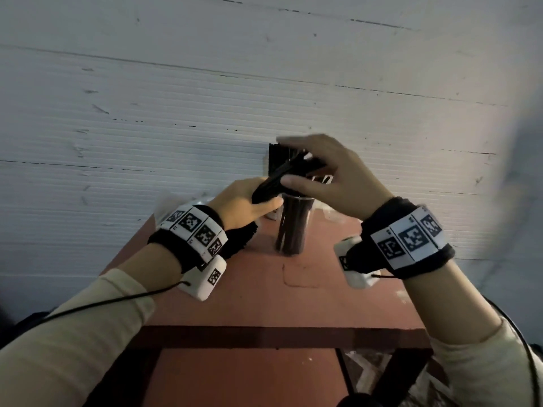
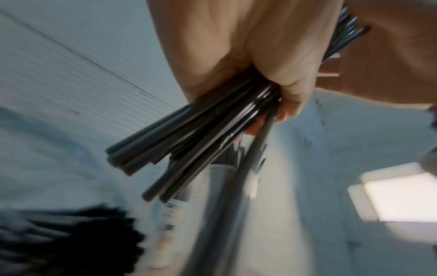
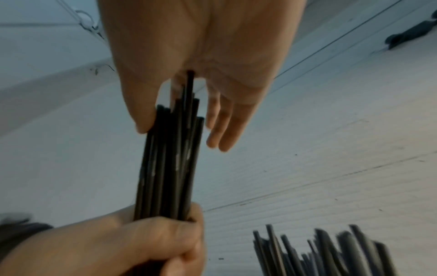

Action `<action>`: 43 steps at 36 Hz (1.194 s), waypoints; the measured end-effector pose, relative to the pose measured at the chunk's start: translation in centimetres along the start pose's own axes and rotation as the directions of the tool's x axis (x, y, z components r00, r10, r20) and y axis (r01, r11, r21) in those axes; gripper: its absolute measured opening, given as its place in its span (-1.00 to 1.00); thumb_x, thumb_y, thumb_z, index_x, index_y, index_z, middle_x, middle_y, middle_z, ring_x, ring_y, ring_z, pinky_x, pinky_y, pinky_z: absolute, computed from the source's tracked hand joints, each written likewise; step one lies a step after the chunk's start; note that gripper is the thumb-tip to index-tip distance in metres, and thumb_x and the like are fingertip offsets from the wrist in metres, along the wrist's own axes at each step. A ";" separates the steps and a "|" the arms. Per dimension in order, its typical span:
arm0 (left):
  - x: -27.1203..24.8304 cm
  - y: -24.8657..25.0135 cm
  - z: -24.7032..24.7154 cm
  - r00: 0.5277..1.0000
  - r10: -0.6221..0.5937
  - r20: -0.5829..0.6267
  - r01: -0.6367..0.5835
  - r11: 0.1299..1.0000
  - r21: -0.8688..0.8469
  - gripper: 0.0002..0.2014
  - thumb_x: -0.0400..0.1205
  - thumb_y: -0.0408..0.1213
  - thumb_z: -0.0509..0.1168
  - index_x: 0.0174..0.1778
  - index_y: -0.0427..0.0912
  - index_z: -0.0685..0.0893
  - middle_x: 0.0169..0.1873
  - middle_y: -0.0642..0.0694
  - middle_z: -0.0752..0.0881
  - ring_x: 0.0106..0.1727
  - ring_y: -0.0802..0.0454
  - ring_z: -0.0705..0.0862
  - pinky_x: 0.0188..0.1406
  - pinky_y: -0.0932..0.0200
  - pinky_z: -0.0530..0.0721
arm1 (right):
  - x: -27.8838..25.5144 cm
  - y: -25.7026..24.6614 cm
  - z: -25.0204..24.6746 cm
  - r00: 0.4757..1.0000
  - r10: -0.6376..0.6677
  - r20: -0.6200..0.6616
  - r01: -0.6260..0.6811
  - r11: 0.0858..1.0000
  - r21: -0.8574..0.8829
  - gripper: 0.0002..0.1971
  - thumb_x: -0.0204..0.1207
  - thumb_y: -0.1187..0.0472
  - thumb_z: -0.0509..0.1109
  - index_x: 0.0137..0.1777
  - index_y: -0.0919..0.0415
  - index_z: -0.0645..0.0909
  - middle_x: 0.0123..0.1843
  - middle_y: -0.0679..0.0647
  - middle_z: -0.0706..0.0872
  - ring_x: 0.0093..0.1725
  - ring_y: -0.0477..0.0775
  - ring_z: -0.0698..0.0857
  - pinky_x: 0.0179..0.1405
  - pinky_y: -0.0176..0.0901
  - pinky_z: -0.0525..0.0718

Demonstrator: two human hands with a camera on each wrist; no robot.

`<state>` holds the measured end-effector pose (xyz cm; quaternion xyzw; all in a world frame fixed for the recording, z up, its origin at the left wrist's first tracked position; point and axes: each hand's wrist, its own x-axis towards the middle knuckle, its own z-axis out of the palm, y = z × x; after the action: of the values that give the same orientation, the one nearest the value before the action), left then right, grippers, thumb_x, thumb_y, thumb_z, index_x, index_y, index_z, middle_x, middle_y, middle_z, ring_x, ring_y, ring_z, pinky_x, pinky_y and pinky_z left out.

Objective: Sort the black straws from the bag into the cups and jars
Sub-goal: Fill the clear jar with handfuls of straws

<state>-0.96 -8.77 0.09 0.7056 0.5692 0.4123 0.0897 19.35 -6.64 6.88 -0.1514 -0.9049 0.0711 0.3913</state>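
Note:
My left hand (image 1: pixel 249 201) grips a bundle of black straws (image 1: pixel 286 171) at its lower end and holds it tilted above a clear cup (image 1: pixel 293 230) that has straws in it. My right hand (image 1: pixel 323 168) cups the bundle's upper end. In the right wrist view its fingers (image 3: pixel 220 130) are straight, its thumb touches the side of the bundle (image 3: pixel 170 168), and the straw tips reach its palm. The left wrist view shows the bundle (image 2: pixel 189 142) fanning out below my left fist (image 2: pixel 272 56). Under my left wrist lies the dark mass of bagged straws (image 1: pixel 241 239).
A taller jar packed with black straws (image 1: pixel 277 155) stands behind the cup, against a white ribbed wall. More clear containers (image 1: pixel 323 180) sit half hidden behind my right hand. All rest on a narrow red-brown table (image 1: pixel 258 304).

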 end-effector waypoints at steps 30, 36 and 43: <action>-1.3 -0.4 5.5 0.927 -0.227 0.300 0.342 0.841 -0.419 -0.91 0.51 -0.39 0.49 -0.20 -0.16 0.71 -0.18 -0.08 0.75 -0.02 0.03 0.71 0.31 -0.03 0.62 | 0.8 2.6 5.0 0.990 -0.010 0.137 0.024 0.995 -0.100 -0.70 0.57 0.21 0.34 0.29 0.17 0.64 0.24 0.04 0.67 0.28 -0.02 0.58 0.37 -0.26 0.40; -1.4 -0.7 5.4 0.925 -0.249 0.287 0.355 0.834 -0.423 -0.86 0.50 -0.38 0.48 -0.28 -0.09 0.66 -0.26 -0.02 0.70 -0.02 -0.02 0.70 0.33 -0.06 0.61 | 0.4 3.1 5.4 0.998 -0.016 0.065 0.019 0.998 -0.052 -0.63 0.56 0.13 0.40 0.37 0.08 0.59 0.34 0.02 0.59 0.37 -0.07 0.52 0.44 -0.23 0.34; -1.6 0.4 4.6 0.894 -0.243 0.375 0.376 0.863 -0.337 -0.92 0.62 -0.39 0.39 -0.17 -0.26 0.64 -0.55 0.15 0.67 -0.41 0.33 0.68 -0.05 0.35 0.70 | 0.0 2.9 6.6 0.999 0.020 0.026 -0.021 0.999 0.036 -0.64 0.56 0.29 0.35 0.37 0.20 0.55 0.34 0.09 0.53 0.34 -0.09 0.51 0.38 -0.45 0.37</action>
<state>2.45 -8.70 -3.36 0.6273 0.5573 0.3799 0.3894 15.22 -3.93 1.64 -0.1525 -0.9069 0.0934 0.3815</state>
